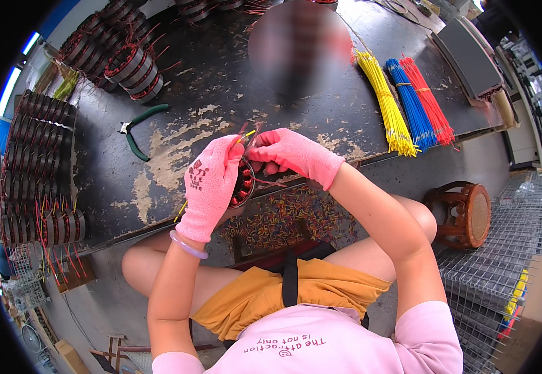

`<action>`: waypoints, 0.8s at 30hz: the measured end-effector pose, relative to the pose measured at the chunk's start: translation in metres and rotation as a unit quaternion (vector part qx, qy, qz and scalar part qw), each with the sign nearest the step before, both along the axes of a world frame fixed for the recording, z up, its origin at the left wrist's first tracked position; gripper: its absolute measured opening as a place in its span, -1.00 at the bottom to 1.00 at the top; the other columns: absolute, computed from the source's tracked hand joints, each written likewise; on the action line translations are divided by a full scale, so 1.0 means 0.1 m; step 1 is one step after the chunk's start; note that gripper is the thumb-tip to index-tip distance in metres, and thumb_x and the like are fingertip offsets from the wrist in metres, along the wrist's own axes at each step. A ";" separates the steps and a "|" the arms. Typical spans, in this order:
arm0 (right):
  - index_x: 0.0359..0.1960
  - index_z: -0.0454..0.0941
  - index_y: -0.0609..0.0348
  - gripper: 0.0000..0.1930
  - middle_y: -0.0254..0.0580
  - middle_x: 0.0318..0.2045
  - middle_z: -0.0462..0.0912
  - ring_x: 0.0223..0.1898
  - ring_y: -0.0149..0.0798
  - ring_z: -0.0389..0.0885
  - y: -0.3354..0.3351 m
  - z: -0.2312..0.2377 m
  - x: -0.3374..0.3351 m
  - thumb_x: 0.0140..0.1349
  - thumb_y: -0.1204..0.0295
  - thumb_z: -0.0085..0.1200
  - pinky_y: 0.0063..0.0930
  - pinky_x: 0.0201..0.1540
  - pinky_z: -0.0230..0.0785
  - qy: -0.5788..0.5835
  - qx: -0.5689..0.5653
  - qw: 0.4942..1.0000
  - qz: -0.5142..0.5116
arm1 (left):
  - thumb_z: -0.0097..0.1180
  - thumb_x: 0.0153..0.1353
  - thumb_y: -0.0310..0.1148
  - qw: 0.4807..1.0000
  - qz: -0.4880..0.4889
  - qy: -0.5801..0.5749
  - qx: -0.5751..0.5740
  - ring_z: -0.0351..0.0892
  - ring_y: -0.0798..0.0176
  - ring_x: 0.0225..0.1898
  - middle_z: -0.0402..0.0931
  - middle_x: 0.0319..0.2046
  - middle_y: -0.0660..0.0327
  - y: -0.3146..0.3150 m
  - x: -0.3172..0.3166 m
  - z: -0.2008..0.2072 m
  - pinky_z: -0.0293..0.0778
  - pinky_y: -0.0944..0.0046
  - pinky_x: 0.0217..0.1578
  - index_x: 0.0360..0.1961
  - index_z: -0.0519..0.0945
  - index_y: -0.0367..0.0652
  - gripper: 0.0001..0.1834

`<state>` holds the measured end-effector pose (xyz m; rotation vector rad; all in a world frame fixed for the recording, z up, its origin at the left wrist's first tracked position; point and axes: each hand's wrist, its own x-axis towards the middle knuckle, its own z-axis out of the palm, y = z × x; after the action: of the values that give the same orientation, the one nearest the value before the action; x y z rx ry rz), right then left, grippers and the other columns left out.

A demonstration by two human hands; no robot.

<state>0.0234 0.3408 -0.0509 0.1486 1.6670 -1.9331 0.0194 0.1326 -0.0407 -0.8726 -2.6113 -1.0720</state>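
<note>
At the table's front edge, my left hand (pixel 212 181), in a pink glove, is wrapped round a motor stator (pixel 243 187) with dark red copper windings. A yellow wire (pixel 247 135) sticks up by its thumb and fingertips. My right hand (pixel 296 153), gloved alike, has its fingers closed in a pinch on thin red lead wires (pixel 258 129) at the stator's upper side. The exact grip is partly hidden behind the fingers. Left of the hands lie green-handled wire cutters (pixel 139 129), their handles spread apart.
Stators (pixel 135 71) stand at the back left, and rows of stacked stators (pixel 37 162) line the left edge. Bundles of yellow wires (pixel 386 103), blue wires (pixel 412 103) and red wires (pixel 428 100) lie at the right. A wooden stool (pixel 464 215) and wire-mesh cage (pixel 495 274) stand right.
</note>
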 end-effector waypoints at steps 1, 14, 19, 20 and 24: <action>-0.19 0.62 0.18 -0.83 -0.39 -0.37 0.67 -0.46 -0.52 0.52 0.00 -0.03 0.03 0.36 0.33 0.18 -0.63 -0.40 0.36 0.010 -0.022 1.000 -0.015 | 0.08 0.44 -0.31 1.000 0.004 -0.001 -0.001 0.69 -0.07 -0.16 0.67 -0.13 0.10 0.01 0.01 0.01 0.58 0.10 -0.18 0.04 0.58 -0.10 -0.78; -0.09 0.64 0.24 -0.82 -0.30 -0.18 0.58 -0.32 -0.49 0.61 -0.22 -0.01 0.61 0.29 0.63 0.23 -0.61 -0.30 0.47 0.342 0.190 0.894 -0.220 | 0.18 0.31 -0.41 0.999 -0.048 -0.010 0.011 0.69 0.02 -0.20 0.62 -0.11 0.20 -0.04 0.02 0.07 0.60 0.14 -0.24 -0.08 0.62 -0.09 -0.82; -0.19 0.67 0.14 -0.83 -0.15 -0.13 0.60 -0.22 -0.16 0.65 -0.14 0.10 0.60 0.18 0.58 0.30 -0.39 -0.19 0.52 0.444 0.290 0.824 -0.197 | 0.23 0.23 -0.44 0.997 -0.082 0.008 -0.009 0.68 -0.01 -0.20 0.51 -0.08 0.13 -0.03 0.06 0.20 0.59 0.11 -0.24 -0.11 0.64 -0.12 -0.80; -0.17 0.67 0.17 -0.83 -0.17 -0.11 0.61 -0.26 -0.25 0.64 -0.12 0.12 0.60 0.20 0.60 0.27 -0.45 -0.23 0.51 0.446 0.282 0.830 -0.180 | 0.23 0.24 -0.46 0.996 -0.081 -0.012 -0.026 0.63 -0.05 -0.18 0.48 -0.08 0.07 -0.01 0.10 0.24 0.57 0.10 -0.18 -0.09 0.66 -0.14 -0.80; -0.16 0.66 0.21 -0.87 -0.17 -0.16 0.67 -0.28 -0.26 0.66 -0.06 0.21 0.58 0.26 0.58 0.22 -0.46 -0.21 0.51 0.383 0.244 0.879 -0.144 | 0.24 0.24 -0.46 0.997 -0.065 -0.020 -0.044 0.63 -0.05 -0.18 0.49 -0.10 0.08 0.06 0.16 0.24 0.56 0.10 -0.19 -0.10 0.66 -0.15 -0.79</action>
<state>0.0812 0.3346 -0.0298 -0.2283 2.7882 -1.8419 0.0352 0.1381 -0.0170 -1.0629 -2.6851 -1.0231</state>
